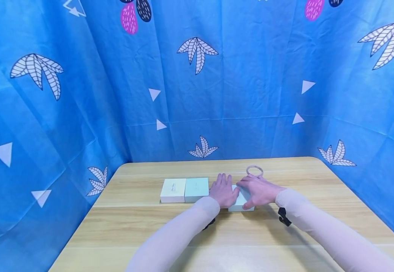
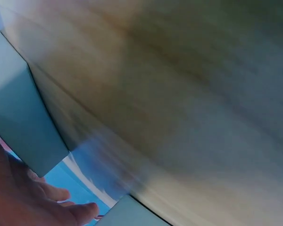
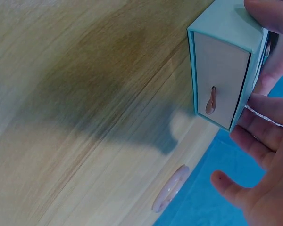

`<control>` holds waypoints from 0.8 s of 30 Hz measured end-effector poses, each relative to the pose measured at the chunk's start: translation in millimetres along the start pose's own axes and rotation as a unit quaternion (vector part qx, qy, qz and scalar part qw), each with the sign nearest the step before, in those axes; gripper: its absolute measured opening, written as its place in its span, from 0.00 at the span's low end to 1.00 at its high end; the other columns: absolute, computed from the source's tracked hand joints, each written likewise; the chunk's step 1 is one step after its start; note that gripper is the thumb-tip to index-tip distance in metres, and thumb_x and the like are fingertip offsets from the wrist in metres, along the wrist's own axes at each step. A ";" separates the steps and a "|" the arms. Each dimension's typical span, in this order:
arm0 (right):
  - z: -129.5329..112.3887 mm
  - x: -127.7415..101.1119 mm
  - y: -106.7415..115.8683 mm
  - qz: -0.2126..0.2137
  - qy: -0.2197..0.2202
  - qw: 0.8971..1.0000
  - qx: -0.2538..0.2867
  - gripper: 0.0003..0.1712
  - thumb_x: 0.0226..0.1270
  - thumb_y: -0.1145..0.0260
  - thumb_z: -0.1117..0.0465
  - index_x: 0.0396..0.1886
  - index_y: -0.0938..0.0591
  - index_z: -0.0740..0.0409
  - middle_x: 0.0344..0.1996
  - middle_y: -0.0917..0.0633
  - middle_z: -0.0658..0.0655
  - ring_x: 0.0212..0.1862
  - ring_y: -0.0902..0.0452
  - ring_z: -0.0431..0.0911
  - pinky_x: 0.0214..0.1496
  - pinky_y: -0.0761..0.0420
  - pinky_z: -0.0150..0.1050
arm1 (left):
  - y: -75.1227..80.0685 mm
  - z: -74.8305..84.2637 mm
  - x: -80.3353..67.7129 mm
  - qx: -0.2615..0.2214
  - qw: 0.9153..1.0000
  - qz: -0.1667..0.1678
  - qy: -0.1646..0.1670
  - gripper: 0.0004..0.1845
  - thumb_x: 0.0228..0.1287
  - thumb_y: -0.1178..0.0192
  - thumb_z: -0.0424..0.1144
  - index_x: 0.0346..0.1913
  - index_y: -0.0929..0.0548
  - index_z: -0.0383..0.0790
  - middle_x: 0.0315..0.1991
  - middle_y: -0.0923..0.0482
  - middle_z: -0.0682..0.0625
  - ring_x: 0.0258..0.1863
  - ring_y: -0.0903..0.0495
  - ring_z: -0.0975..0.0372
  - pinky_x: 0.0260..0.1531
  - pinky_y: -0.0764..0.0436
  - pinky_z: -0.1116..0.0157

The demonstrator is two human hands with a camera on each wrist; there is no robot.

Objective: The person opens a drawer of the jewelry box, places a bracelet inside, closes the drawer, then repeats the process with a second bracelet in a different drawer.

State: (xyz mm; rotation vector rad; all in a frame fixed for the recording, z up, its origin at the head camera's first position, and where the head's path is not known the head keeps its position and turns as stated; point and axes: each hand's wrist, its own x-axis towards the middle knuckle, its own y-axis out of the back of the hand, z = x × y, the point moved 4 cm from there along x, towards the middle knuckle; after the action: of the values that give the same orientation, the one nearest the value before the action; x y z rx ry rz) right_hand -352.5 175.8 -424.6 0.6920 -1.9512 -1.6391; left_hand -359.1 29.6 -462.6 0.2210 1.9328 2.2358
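A small pale blue box [image 1: 243, 200] sat on the wooden surface [image 1: 142, 230], near the middle. The left hand [image 1: 222, 191] lay flat against the box's left side with its fingers straight. The right hand [image 1: 259, 190] held the box, thumb on one side and fingers over the top. A pink ring [image 1: 254, 170] lay just behind the hands. Two more boxes [image 1: 184, 190] sat side by side to the left.

A white box [image 1: 173, 190] and pale teal box [image 1: 196, 189] sit touching on the wooden bench [image 1: 142, 234]; blue leaf-print curtain [image 1: 251, 94] behind.
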 end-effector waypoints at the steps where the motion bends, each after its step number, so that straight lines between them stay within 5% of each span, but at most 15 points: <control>1: -0.3 -0.3 0.1 0.000 -0.001 1.000 0.000 0.53 0.44 0.23 0.36 0.68 0.24 0.58 0.65 0.22 0.62 0.69 0.30 0.60 0.68 0.34 0.67 | -0.4 0.5 0.3 0.000 1.000 0.000 0.000 0.39 0.77 0.72 0.62 0.82 0.51 0.42 0.82 0.53 0.42 0.81 0.56 0.50 0.77 0.45 0.51; 11: -1.0 -0.2 0.6 -0.009 -0.004 1.000 0.000 0.53 0.45 0.23 0.36 0.69 0.25 0.57 0.67 0.23 0.62 0.70 0.31 0.60 0.69 0.36 0.68 | 0.9 2.3 -5.4 -0.007 1.000 -0.005 0.010 0.40 0.77 0.73 0.64 0.82 0.53 0.45 0.82 0.56 0.42 0.82 0.57 0.51 0.78 0.47 0.50; 24: 0.8 -1.0 1.7 -0.012 -0.006 1.000 -0.006 0.54 0.45 0.24 0.35 0.70 0.26 0.58 0.67 0.23 0.62 0.70 0.32 0.60 0.69 0.35 0.67 | -3.8 4.3 0.3 0.073 0.997 0.003 0.015 0.40 0.76 0.76 0.65 0.83 0.58 0.48 0.83 0.60 0.48 0.82 0.61 0.55 0.76 0.45 0.45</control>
State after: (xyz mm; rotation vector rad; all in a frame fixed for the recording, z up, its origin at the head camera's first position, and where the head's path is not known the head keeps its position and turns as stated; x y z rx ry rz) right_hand -352.4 177.3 -423.0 0.7049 -1.9461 -1.6712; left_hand -358.3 34.4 -465.8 0.2137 2.1171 2.1145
